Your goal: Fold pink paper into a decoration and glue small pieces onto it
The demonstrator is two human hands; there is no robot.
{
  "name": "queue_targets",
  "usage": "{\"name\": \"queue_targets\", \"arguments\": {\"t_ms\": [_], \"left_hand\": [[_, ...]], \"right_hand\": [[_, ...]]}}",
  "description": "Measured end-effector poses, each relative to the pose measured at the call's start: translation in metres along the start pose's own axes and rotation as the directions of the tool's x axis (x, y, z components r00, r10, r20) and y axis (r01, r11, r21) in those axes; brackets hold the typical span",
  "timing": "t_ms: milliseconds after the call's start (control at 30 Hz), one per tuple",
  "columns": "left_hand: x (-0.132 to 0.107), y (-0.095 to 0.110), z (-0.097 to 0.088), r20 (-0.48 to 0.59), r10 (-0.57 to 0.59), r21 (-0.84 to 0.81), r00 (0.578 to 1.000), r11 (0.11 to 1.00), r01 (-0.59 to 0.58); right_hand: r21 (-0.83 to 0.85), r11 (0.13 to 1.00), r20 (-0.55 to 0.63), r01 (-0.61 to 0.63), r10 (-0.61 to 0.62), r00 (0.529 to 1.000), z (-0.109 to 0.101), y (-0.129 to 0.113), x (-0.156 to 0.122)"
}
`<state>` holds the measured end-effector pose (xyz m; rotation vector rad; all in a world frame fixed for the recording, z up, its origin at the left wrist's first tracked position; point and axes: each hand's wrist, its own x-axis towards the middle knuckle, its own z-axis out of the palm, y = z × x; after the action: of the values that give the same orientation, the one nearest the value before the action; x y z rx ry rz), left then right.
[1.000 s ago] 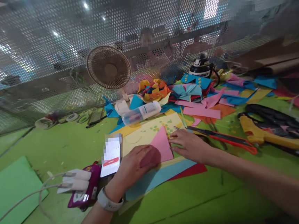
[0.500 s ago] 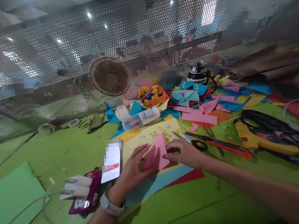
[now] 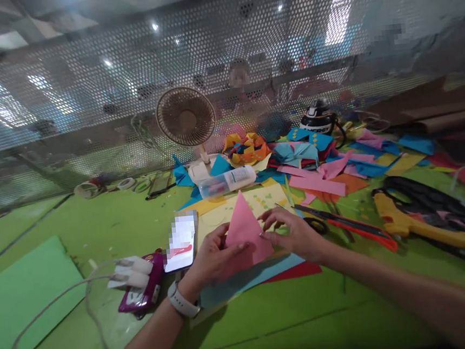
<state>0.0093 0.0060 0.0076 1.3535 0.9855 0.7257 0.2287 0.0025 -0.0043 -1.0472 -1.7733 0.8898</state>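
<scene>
A pink sheet of paper (image 3: 243, 230), folded to a triangle with its point up, is held tilted above a stack of coloured sheets. My left hand (image 3: 215, 255), with a watch at the wrist, grips its left side, thumb across the front and fingers behind. At the right edge, my right hand (image 3: 290, 232) pinches the paper between thumb and fingers. Under it lie a pale yellow sheet (image 3: 275, 195) with small green and yellow paper bits, a light blue sheet (image 3: 258, 278) and a red sheet (image 3: 298, 270).
Left of my hands are a phone (image 3: 181, 241), a purple pack (image 3: 145, 293) with white chargers and a green sheet (image 3: 32, 306). Scissors (image 3: 314, 223), a red cutter (image 3: 363, 231) and a yellow-handled tool (image 3: 420, 226) lie right. Behind stand a bottle (image 3: 229, 181) and a fan (image 3: 187, 118).
The pink paper has been raised and turned to face me, showing a broader triangle. My left thumb now lies across its front. The whole view has shifted slightly.
</scene>
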Motion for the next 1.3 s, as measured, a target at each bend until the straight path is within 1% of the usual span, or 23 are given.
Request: {"name": "queue_targets", "arguments": {"t_ms": [33, 100, 133, 200, 267, 333, 433, 500, 567, 667, 733, 833, 933, 1033, 1133, 1300], "left_hand": [[-0.002, 0.000, 0.002, 0.007, -0.003, -0.034, 1.000, 0.999, 0.003], [-0.004, 0.000, 0.006, 0.028, 0.002, -0.087, 1.000, 0.996, 0.001], [-0.006, 0.000, 0.007, 0.040, 0.009, -0.096, 0.999, 0.995, -0.005], [-0.007, 0.000, 0.008, 0.057, 0.037, -0.068, 0.998, 0.997, -0.033], [-0.007, 0.002, 0.008, 0.049, 0.075, -0.022, 0.996, 0.997, -0.074], [-0.007, 0.008, 0.007, 0.019, 0.107, -0.002, 0.994, 0.994, -0.107], [-0.006, 0.022, 0.008, -0.013, 0.131, -0.011, 0.991, 0.991, -0.131], [-0.006, 0.032, 0.013, -0.014, 0.149, -0.001, 0.989, 0.989, -0.149], [-0.004, 0.040, 0.021, -0.045, 0.176, 0.015, 0.983, 0.984, -0.175], [0.002, 0.045, 0.032, -0.084, 0.200, 0.005, 0.976, 0.980, -0.200], [0.008, 0.045, 0.036, -0.098, 0.195, -0.005, 0.976, 0.980, -0.197], [0.015, 0.041, 0.037, -0.100, 0.171, -0.022, 0.980, 0.985, -0.174], [0.018, 0.036, 0.034, -0.098, 0.156, -0.106, 0.983, 0.980, -0.166], [0.019, 0.032, 0.032, -0.093, 0.160, -0.192, 0.983, 0.965, -0.176], [0.018, 0.031, 0.031, -0.081, 0.171, -0.229, 0.982, 0.956, -0.185], [0.015, 0.033, 0.034, -0.136, 0.167, -0.251, 0.976, 0.948, -0.197]], "right_hand": [[0.031, 0.999, 0.003, -0.034, 0.033, 0.999, -0.001, -0.002, 0.000], [0.094, 0.990, 0.079, -0.108, 0.100, 0.992, -0.001, -0.006, 0.000], [0.111, 0.986, 0.133, -0.128, 0.113, 0.985, 0.000, -0.008, -0.001], [0.097, 0.989, 0.204, -0.115, 0.093, 0.975, 0.002, -0.009, -0.003], [0.068, 0.995, 0.190, -0.077, 0.063, 0.980, 0.004, -0.009, -0.004], [0.081, 0.993, 0.176, -0.081, 0.066, 0.982, 0.006, -0.007, -0.004], [0.131, 0.985, 0.230, -0.116, 0.084, 0.970, 0.006, -0.006, -0.004], [0.148, 0.983, 0.256, -0.112, 0.071, 0.964, 0.006, -0.008, -0.005], [0.143, 0.985, 0.262, -0.094, 0.054, 0.963, 0.007, -0.010, -0.007], [0.098, 0.992, 0.282, -0.080, 0.050, 0.958, 0.007, -0.008, -0.009], [0.097, 0.992, 0.303, -0.086, 0.053, 0.952, 0.007, -0.005, -0.009], [0.123, 0.989, 0.328, -0.086, 0.041, 0.944, 0.006, -0.003, -0.009], [0.117, 0.989, 0.324, -0.094, 0.051, 0.945, 0.006, -0.004, -0.009], [0.107, 0.988, 0.309, -0.115, 0.077, 0.948, 0.006, -0.006, -0.009], [0.114, 0.985, 0.338, -0.126, 0.080, 0.938, 0.006, -0.005, -0.009], [0.092, 0.989, 0.358, -0.114, 0.074, 0.931, 0.005, -0.003, -0.010]]}}
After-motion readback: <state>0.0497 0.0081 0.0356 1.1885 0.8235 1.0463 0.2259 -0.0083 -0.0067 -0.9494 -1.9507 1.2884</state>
